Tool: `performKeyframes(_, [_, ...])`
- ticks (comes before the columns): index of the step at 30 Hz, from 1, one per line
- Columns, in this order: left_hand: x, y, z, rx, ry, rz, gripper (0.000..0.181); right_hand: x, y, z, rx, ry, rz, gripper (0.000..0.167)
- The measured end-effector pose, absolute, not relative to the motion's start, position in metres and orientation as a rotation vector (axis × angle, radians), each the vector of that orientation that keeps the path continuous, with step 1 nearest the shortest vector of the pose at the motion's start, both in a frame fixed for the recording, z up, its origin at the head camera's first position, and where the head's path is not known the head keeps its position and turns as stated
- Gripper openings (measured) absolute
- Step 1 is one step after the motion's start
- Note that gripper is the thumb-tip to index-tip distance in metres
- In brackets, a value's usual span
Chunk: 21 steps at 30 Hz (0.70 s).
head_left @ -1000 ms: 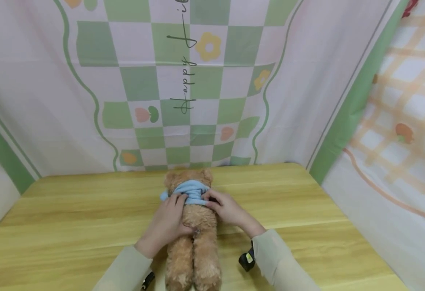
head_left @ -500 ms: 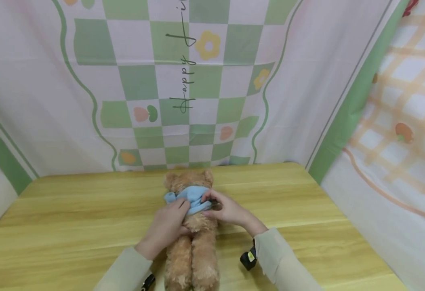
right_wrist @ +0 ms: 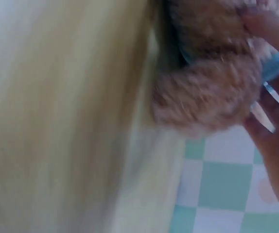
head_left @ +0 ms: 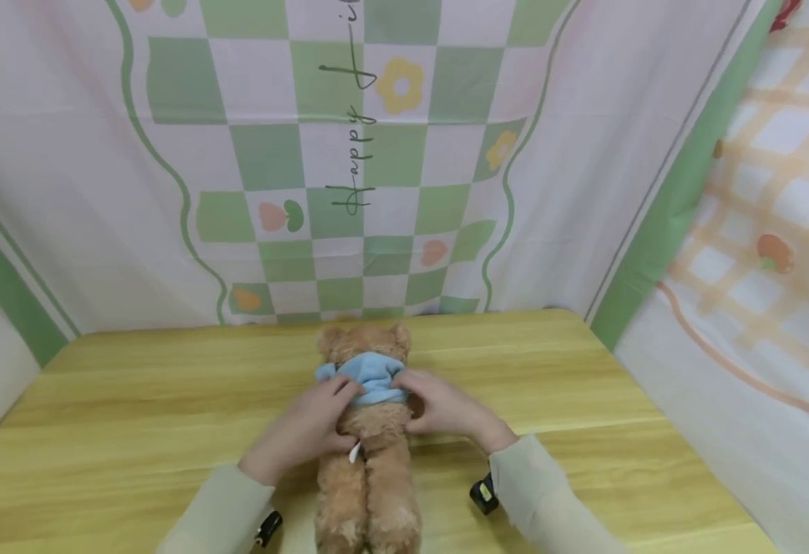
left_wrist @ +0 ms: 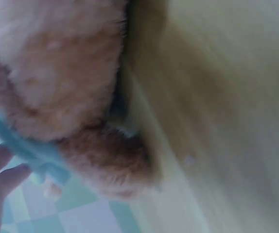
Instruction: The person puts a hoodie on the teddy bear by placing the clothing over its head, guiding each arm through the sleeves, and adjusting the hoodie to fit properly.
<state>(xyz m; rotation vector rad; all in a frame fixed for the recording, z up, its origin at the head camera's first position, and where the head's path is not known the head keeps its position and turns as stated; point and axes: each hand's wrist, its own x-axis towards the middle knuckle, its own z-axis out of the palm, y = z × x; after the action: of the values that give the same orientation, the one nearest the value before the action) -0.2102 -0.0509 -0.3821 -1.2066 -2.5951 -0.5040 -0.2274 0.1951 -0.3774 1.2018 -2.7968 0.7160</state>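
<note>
The teddy bear (head_left: pixel 378 425) lies on the table (head_left: pixel 169 385), its head near the middle of the far edge and its legs toward the near edge. The left hand (head_left: pixel 306 428) rests on the blue shirt (head_left: pixel 377 375), fingers apart, thumb beside a white tag (head_left: pixel 354 452). The right hand (head_left: pixel 450 406) has its fingers spread, touching the shirt, its thumb against the bear's side. Checkered cloth (head_left: pixel 391 154) hangs beyond the far edge.
</note>
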Motion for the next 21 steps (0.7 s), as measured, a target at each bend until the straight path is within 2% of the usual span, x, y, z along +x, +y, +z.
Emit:
performKeyframes(3, [-0.208,-0.048,-0.387,-1.146,-2.517,-0.407,0.05,-0.225,0.189,-0.38,1.158,-2.741,0.668,0.033])
performKeyframes(9, [-0.205,-0.046,-0.394,-1.065,-2.375,-0.26,0.051,-0.22,0.178,-0.387,1.018,-2.597,0.581,0.026])
performKeyframes(16, [-0.202,-0.046,-0.396,-0.996,-2.313,-0.188,0.046,-0.218,0.164,-0.394,0.842,-2.423,0.564,0.032])
performKeyframes(21, [-0.202,-0.046,-0.399,-0.939,-2.293,-0.285,0.041,-0.218,0.161,-0.393,0.751,-2.528,0.737,0.025])
